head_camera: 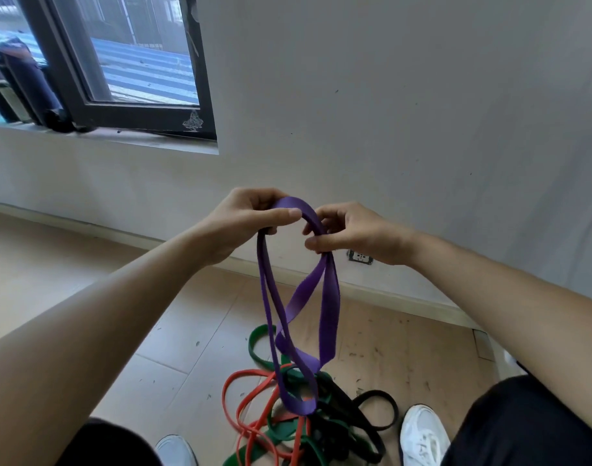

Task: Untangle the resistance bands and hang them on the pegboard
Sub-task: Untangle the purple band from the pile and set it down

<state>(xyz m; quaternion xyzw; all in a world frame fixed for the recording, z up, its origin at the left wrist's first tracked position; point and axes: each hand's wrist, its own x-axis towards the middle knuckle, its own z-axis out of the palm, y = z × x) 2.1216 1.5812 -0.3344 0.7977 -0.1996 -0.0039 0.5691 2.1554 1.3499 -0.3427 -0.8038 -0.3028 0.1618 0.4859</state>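
Between the two raised hands, the purple band [330, 307] arches over and hangs down in twisted loops, its lowest loop dropping onto the pile on the floor [187, 331]. The left hand [251, 220] holds the top of the arch, fingers curled over the strap and thumb laid along it. The right hand [351, 233] pinches the strands together just below the arch on the right. Both grips are clenched on the purple band.

Beneath, near the person's feet, a red band [234, 388], a green band [257, 341] and a black band [385, 401] lie knotted together. Whether the purple loop passes through them or only rests on top, I cannot tell.

To do this step well, I judge it best to keep one grip firm at the top and slide the other down to turn out the twist. Lifting slowly should then let the loop slip free rather than drag the pile up. No pegboard is in view; a window [136, 62] sits far left.
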